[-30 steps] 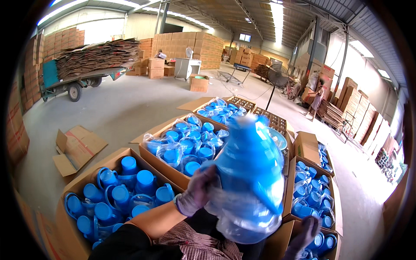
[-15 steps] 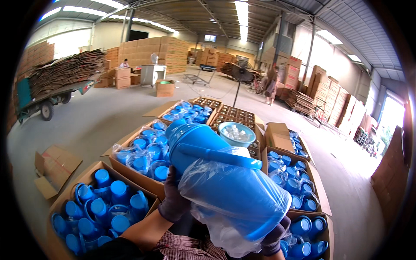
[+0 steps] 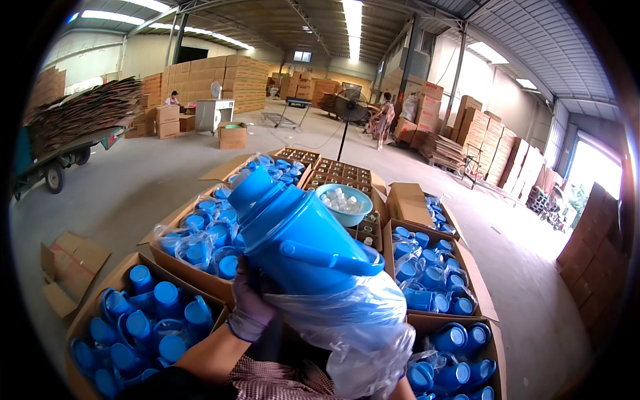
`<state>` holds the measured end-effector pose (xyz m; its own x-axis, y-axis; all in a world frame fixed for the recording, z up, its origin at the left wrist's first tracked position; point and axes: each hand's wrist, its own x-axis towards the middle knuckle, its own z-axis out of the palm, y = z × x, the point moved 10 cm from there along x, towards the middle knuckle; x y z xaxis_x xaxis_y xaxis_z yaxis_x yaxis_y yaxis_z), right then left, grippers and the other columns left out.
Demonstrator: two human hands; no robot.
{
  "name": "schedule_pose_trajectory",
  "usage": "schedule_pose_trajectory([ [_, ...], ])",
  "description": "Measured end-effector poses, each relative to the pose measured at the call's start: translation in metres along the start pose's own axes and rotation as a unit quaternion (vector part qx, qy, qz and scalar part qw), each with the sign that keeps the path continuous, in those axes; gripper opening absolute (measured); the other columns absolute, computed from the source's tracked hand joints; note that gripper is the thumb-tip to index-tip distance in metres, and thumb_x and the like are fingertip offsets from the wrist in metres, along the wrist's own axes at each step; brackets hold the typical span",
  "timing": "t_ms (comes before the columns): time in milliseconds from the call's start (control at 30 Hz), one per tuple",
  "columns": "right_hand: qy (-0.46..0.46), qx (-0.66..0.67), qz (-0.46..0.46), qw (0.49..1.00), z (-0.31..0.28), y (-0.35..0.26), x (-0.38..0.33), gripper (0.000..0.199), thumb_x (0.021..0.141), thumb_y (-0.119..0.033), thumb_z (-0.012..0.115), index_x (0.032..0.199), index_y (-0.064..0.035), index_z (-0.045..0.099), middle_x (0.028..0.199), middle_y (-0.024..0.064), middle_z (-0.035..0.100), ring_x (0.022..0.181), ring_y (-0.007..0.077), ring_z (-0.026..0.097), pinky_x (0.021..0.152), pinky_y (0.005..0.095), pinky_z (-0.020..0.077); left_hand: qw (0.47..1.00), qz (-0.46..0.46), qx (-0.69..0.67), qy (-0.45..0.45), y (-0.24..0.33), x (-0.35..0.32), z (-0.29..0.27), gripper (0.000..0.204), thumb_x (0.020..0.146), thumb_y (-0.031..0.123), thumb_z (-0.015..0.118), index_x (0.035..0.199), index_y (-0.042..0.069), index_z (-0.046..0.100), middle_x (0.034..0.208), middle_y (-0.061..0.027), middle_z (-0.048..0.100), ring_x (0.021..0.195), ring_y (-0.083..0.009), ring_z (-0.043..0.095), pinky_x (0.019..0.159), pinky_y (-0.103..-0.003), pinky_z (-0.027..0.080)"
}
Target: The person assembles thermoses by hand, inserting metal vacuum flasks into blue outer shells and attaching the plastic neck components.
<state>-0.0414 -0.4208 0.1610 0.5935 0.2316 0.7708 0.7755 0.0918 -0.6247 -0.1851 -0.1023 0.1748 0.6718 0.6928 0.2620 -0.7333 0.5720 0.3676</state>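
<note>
The left hand (image 3: 250, 303), in a pale purple glove, grips the near left side of a big blue plastic flask (image 3: 303, 243) that lies tilted in the middle of the view, its neck pointing far left and its lower half wrapped in a clear plastic bag (image 3: 353, 330). The right hand is hidden under the bag, so its grip cannot be told. Open cardboard boxes crowd in on every side: a near-left box (image 3: 100, 300) of blue flasks, a box of bagged flasks (image 3: 193, 270) just beyond it, and two right-hand boxes (image 3: 470, 267) packed the same way, leaving little free room around the flask. A light-blue bowl (image 3: 343, 207) of small pale pieces sits on divided trays just behind. Left of the boxes the concrete floor (image 3: 133, 187) lies wide, with a flattened carton (image 3: 70, 263) on it. Brown carton stacks (image 3: 213, 80) line the far wall, and more rise along the right side.
</note>
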Motion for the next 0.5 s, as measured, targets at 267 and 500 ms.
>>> schedule_pose_trajectory([
  [267, -0.024, 0.03, 0.043, 0.998, 0.007, 0.01, -0.003, 0.042, 0.083, -0.006, 0.081, 0.122, -0.0058, 0.065, 0.106, 0.0158, 0.071, 0.099, 0.027, 0.07, 0.088, 0.0403, 0.0555, 0.989, -0.105, -0.085, -0.056, -0.008, 0.001, 0.008, 0.078, 0.102, 0.065, 0.052, 0.154, 0.007, 0.043, 0.152, -0.0184, 0.053, 0.135, -0.04, 0.055, 0.115, -0.06, 0.042],
  [500, -0.064, 0.046, 0.078, 0.994, 0.021, 0.01, -0.007, 0.041, 0.084, -0.004, 0.08, 0.122, -0.0056, 0.065, 0.106, 0.0153, 0.071, 0.099, 0.0262, 0.07, 0.088, 0.0401, 0.0557, 0.999, -0.043, -0.002, -0.007, -0.009, -0.002, 0.013, 0.09, 0.097, 0.068, 0.06, 0.16, 0.009, 0.033, 0.163, -0.0186, 0.04, 0.143, -0.044, 0.045, 0.119, -0.064, 0.037],
])
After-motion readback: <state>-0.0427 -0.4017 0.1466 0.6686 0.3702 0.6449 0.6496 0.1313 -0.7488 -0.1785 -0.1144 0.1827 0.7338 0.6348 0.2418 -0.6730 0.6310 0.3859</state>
